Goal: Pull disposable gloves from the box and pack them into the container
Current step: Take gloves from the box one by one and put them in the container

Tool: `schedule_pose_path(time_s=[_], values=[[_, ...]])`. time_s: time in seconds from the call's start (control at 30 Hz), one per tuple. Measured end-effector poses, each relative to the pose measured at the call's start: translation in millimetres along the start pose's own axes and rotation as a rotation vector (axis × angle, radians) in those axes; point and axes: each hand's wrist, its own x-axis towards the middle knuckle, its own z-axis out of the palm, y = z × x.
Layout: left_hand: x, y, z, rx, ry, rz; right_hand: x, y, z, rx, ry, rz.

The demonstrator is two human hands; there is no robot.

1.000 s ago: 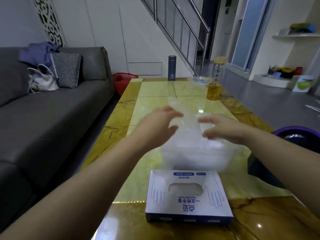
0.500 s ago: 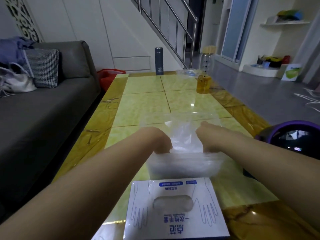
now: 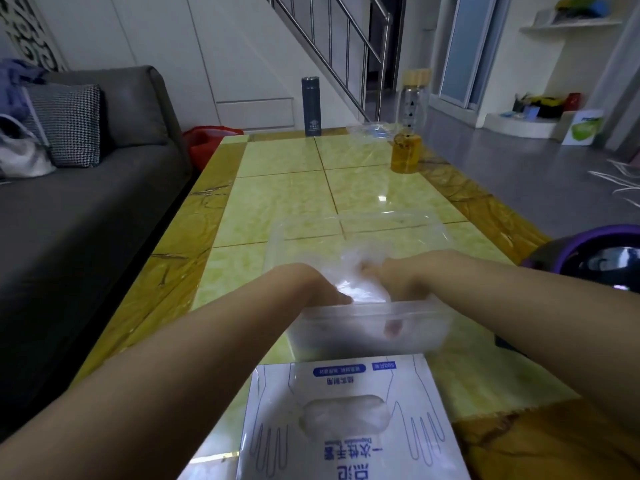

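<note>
A white glove box with blue print lies at the table's near edge, clear gloves showing in its oval slot. Just beyond it stands a clear plastic container. Both my hands are down inside it. My left hand and my right hand press a crumpled clear disposable glove between them. My fingertips show blurred through the container's near wall.
The yellow-green tiled table carries a dark flask, an amber jar and a clear bottle with a wooden lid at its far end. A grey sofa runs along the left. A purple-rimmed bin sits at the right.
My hands have dropped from above the container down into it, carrying the glove with them. The view has tilted lower and closer to the box.
</note>
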Motion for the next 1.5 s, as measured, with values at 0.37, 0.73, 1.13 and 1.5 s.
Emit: schedule_pose_path(time_s=[0.37, 0.73, 1.13, 1.5], values=[[-24.1, 6.0, -6.7, 0.147, 0.035, 0.054, 18.2, 1.4, 0.6, -0.086, -0.056, -0.006], [-108.1, -32.1, -10.1, 0.189, 0.542, 0.165, -44.6, -12.1, -15.1, -0.182, 0.081, 0.013], [-163.2, -37.7, 67.9, -0.131, 0.757, 0.344, -148.2, -62.7, 35.1, -0.129, 0.409, -0.429], [-151.4, -25.2, 128.9, -0.157, 0.406, 0.287, -111.1, -87.7, 79.5, -0.244, 0.417, -0.412]])
